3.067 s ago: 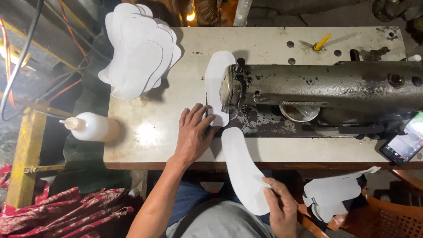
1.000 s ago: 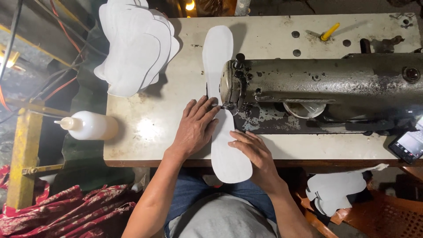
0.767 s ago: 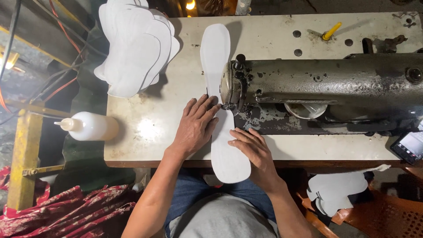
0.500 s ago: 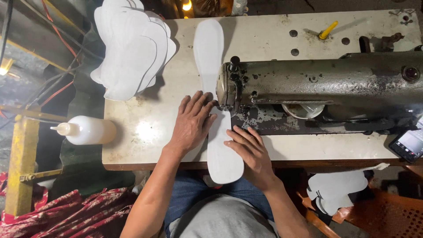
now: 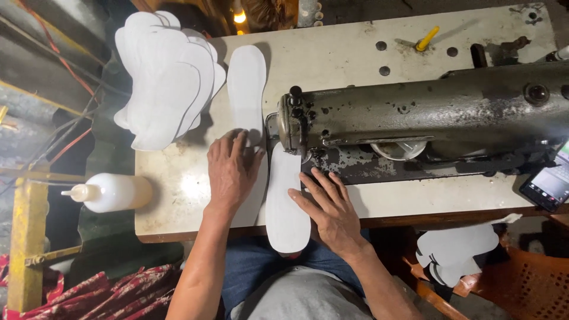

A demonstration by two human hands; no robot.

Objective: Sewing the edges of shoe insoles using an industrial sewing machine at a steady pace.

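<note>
Pressing flat, both hands lie open on white insoles on the desk (image 5: 178, 195), no fingers curled round anything. Landmark: the sewing machine (image 5: 427, 115).

Nearest, below the machine's head end: the near insole (image 5: 287, 204) overhangs the desk's near edge, its far tip running in under the machine's head. Right hand (image 5: 329, 210) rests palm down, fingers spread, partly on this insole's right side and partly on the machine's bed.

Left of the machine's head: left hand (image 5: 231, 169), flat, fingers extended, lying on a pale sheet and touching the near end of the far insole (image 5: 248, 92). That insole stretches away from the hand, just beside the machine's head.

Further left of the machine: a fanned stack (image 5: 163, 77) of white insoles, hanging over the desk's left edge. A white squeeze bottle (image 5: 112, 192) lies on its side off that edge.

Beyond the machine, on the desk's far side: a yellow peg (image 5: 428, 38).

Right of the machine, low: more white cut pieces (image 5: 456, 249) on an orange chair (image 5: 521, 278); a phone (image 5: 548, 186) at the edge.
</note>
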